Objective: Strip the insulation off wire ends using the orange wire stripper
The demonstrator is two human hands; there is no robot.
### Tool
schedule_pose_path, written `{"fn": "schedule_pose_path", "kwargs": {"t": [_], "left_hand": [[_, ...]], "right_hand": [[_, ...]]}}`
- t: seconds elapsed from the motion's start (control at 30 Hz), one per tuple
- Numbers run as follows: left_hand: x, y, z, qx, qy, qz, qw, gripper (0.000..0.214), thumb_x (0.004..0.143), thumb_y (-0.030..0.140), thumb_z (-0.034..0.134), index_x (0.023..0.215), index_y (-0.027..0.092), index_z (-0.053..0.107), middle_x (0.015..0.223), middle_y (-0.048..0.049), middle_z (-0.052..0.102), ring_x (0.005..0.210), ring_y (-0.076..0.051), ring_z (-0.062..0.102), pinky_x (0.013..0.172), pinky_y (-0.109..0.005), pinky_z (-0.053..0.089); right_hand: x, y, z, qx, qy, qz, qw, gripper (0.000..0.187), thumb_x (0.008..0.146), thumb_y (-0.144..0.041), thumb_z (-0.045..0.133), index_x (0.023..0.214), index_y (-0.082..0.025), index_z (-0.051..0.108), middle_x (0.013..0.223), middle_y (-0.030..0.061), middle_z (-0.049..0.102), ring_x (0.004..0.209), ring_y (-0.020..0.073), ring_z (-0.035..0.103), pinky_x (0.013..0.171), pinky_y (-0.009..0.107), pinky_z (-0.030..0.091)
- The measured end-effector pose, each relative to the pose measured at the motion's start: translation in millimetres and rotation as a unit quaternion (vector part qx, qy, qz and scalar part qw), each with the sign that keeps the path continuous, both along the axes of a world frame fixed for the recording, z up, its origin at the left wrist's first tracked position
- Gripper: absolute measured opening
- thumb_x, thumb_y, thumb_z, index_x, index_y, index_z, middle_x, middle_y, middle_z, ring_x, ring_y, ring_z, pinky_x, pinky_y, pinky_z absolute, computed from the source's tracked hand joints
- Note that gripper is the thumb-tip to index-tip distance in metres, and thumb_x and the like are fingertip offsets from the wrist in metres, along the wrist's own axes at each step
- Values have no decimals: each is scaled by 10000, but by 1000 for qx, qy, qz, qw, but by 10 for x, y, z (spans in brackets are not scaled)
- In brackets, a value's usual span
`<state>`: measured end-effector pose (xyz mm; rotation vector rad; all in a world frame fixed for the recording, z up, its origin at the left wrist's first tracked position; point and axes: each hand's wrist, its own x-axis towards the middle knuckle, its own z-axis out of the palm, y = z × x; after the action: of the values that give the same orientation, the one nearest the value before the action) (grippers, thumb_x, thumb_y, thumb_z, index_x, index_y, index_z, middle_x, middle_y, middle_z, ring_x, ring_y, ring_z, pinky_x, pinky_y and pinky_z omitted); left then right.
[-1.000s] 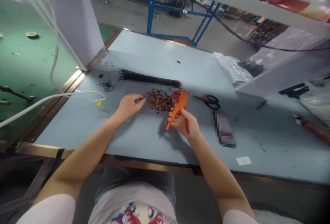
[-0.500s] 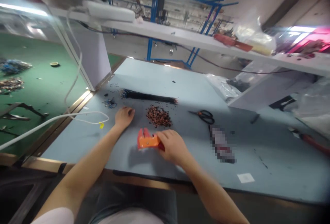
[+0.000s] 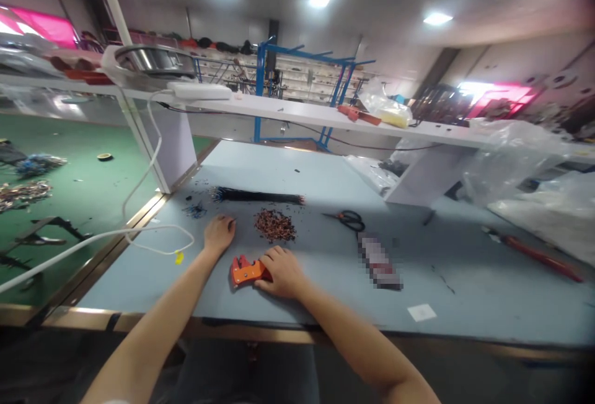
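My right hand [image 3: 284, 272] is closed around the handles of an orange and red wire stripper [image 3: 245, 274]. The tool is low over the blue-grey table, its jaws pointing left. My left hand [image 3: 219, 235] rests on the table with fingers curled in; a small dark bit shows at the fingertips, too small to name. Between and beyond the hands lies a heap of short copper-coloured pieces [image 3: 275, 225]. Behind it stretches a bundle of black wires [image 3: 258, 196], with bare coppery ends at the right. Blue scraps [image 3: 195, 210] lie just beyond my left hand.
Black-handled scissors [image 3: 351, 220] lie right of the heap, with a blurred-out flat object [image 3: 379, 261] nearer me. A white cable [image 3: 158, 228] with a yellow tag crosses the left side. A red-handled tool [image 3: 539, 256] lies far right. A white shelf [image 3: 297, 110] spans the back.
My head view has tilted up, showing more of the ceiling. The wire stripper in my right hand has come down closer to the table. My left hand stays about where it was.
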<state>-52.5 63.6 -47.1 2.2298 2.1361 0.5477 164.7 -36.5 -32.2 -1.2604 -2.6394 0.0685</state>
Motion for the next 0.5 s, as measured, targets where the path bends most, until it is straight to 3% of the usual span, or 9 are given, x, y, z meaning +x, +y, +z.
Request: {"fn": "schedule_pose_path", "kwargs": {"t": [0.23,0.37,0.5], "left_hand": [[74,-172,87,-26,9,-9,1000,310,936,287,394,994,130,655,1071,-145,622,998,-244,602,837,-353,487],[85,-264,126,-54,1,-13,998,331,905,360,533,1154,143,553,1162,-90,577,1014,-199,586,867,-408,514],[110,-294,123,-70,7,11,997,346,901,353,543,1183,152,535,1184,-92,565,1024,-200,582,867,-411,518]], "right_hand": [[-93,-45,10,30,-25,-33,999,427,798,-548,587,992,-167,592,1019,92,592,977,246,484,813,354,369],[-95,-90,2,26,-35,-45,998,433,844,-542,527,1022,-151,580,1048,110,576,1012,263,465,842,375,365],[-97,-112,-15,23,-33,-46,998,435,865,-529,502,1039,-137,577,1059,125,569,1029,274,458,846,384,369]]}}
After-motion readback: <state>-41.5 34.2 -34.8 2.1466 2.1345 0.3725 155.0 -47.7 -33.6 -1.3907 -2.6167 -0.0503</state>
